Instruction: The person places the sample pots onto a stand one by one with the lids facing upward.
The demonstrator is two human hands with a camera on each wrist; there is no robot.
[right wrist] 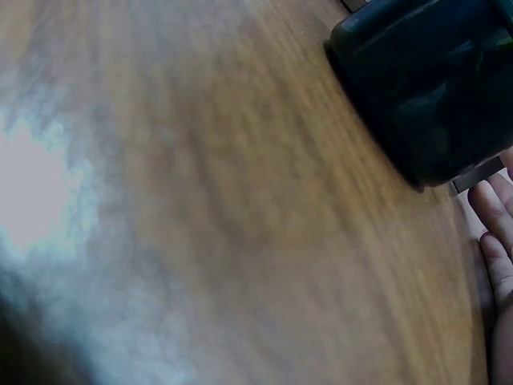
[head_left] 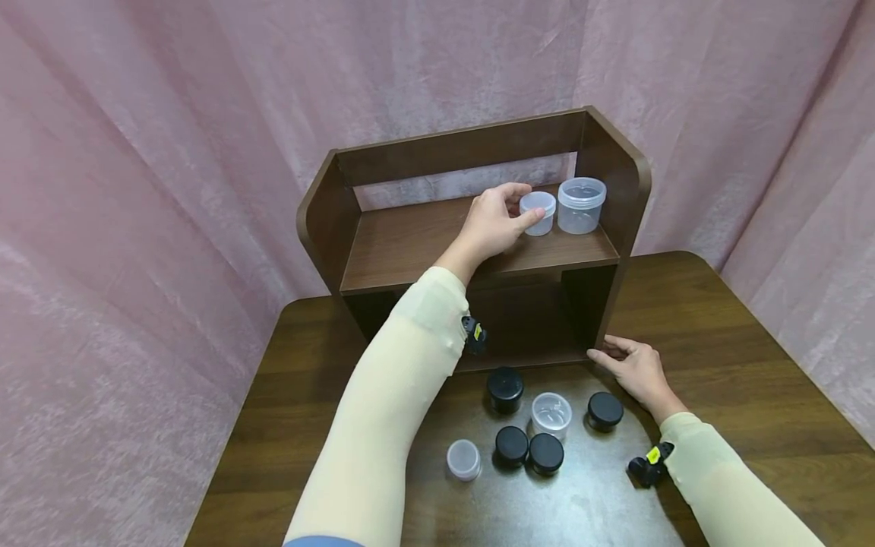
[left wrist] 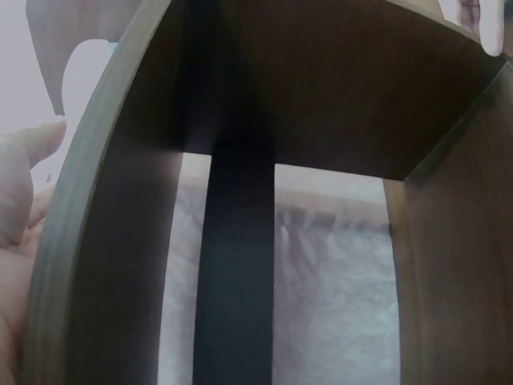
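It looked like a staged recording set: pink curtains [head_left: 137, 190] hung close behind a dark wooden desk [head_left: 738, 357] bearing a small shelf unit [head_left: 478, 152].

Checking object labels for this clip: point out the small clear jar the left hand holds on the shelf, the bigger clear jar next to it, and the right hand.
small clear jar [head_left: 539, 213], head view, front wall.
bigger clear jar [head_left: 581, 205], head view, side wall.
right hand [head_left: 636, 368], head view, back of hand.

No readable text, label, brand, number or sign appeared in any view, jars, lids, shelf and table all bore plain surfaces, yellow tags on the wrist cameras too small to read
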